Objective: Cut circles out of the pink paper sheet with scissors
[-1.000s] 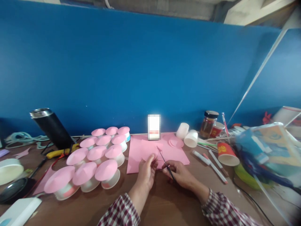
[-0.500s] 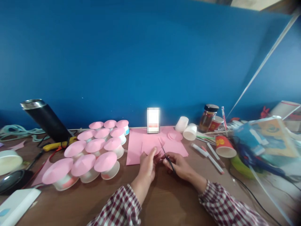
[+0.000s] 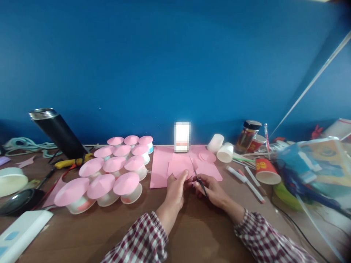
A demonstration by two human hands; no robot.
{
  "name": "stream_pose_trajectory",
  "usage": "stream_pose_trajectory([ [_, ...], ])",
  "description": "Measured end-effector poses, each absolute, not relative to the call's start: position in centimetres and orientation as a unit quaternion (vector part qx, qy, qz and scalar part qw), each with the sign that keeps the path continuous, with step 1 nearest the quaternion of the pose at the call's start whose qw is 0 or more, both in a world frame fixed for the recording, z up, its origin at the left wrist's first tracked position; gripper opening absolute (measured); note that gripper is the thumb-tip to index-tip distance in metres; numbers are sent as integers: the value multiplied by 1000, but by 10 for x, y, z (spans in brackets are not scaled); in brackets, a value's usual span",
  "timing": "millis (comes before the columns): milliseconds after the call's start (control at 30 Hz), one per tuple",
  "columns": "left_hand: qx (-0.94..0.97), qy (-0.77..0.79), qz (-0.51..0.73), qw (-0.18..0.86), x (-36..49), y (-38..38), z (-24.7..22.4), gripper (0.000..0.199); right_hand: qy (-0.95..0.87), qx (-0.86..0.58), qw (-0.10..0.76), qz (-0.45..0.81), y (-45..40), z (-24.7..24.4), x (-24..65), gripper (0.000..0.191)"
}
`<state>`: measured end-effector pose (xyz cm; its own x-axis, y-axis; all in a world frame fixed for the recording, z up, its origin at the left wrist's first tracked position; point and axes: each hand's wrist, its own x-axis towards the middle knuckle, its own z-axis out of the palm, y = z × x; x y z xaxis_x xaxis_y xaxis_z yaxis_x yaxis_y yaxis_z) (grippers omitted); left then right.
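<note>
My left hand (image 3: 177,190) is closed on a piece of pink paper (image 3: 179,166), its thumb lying along the top. Black-handled scissors (image 3: 202,187) sit in my right hand (image 3: 212,191), their blades pointing away from me at the right edge of that piece. Behind both hands lies a larger pink sheet (image 3: 158,173) on the brown table. Several cut pink paper rounds (image 3: 208,156) rest on its right part. To the left, paper cups (image 3: 131,195) stand in rows, each topped with a shallow pink paper cone (image 3: 126,182).
Two white cups (image 3: 225,152) lie beyond the sheet's right side, near markers (image 3: 246,186), a red paper cup (image 3: 267,171) and a dark-lidded jar (image 3: 248,137). A black flask (image 3: 59,133) leans at the left above a yellow-handled tool (image 3: 72,162). A blue wall (image 3: 164,73) rises behind.
The view has shifted slightly, so everything sits a little further right and higher. Both hands keep hold of the paper and scissors at almost the same spot.
</note>
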<state>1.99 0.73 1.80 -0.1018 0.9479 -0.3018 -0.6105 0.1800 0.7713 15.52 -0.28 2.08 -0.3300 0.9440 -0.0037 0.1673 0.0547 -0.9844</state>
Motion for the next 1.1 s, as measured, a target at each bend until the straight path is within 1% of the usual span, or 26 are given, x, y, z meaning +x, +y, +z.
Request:
stream_pose_trajectory([
  [200, 205, 420, 600, 650, 19, 7, 19, 30, -626, -447, 368, 522, -2, 21, 155, 44],
  [633, 207, 451, 587, 640, 20, 8, 17, 23, -631, -443, 372, 517, -1, 18, 158, 36],
  [1100, 209, 456, 585, 637, 19, 8, 17, 26, -641, -433, 370, 514, 1, 13, 160, 34],
])
